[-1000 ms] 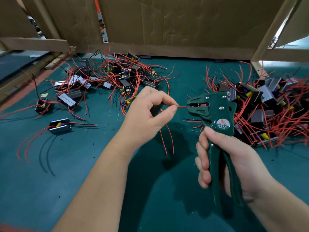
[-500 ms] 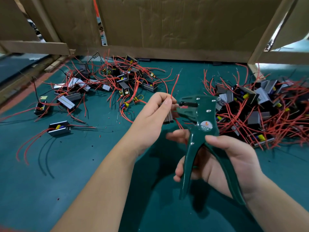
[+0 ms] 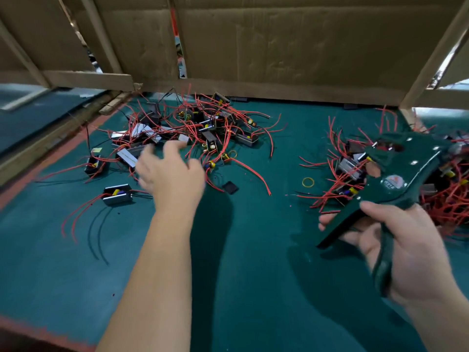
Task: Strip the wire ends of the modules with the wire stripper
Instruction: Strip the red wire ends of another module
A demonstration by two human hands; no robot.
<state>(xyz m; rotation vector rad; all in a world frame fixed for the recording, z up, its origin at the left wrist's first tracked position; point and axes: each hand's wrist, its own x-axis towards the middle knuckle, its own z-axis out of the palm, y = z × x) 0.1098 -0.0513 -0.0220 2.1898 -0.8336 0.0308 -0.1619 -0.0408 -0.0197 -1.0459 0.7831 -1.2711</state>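
The right grip [image 3: 406, 242] is curled round the handles of the green wire stripper [image 3: 390, 184], whose head tilts up over the heap of modules [image 3: 352, 168] just beyond it, while the blurred left grip [image 3: 172, 176], fingers spread and holding nothing, hovers over the second heap of modules [image 3: 210, 128] on the desk [image 3: 253, 275].

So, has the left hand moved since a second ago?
Yes. The left hand went leftward, away from the wire stripper, toward the left pile of modules; it is open now.
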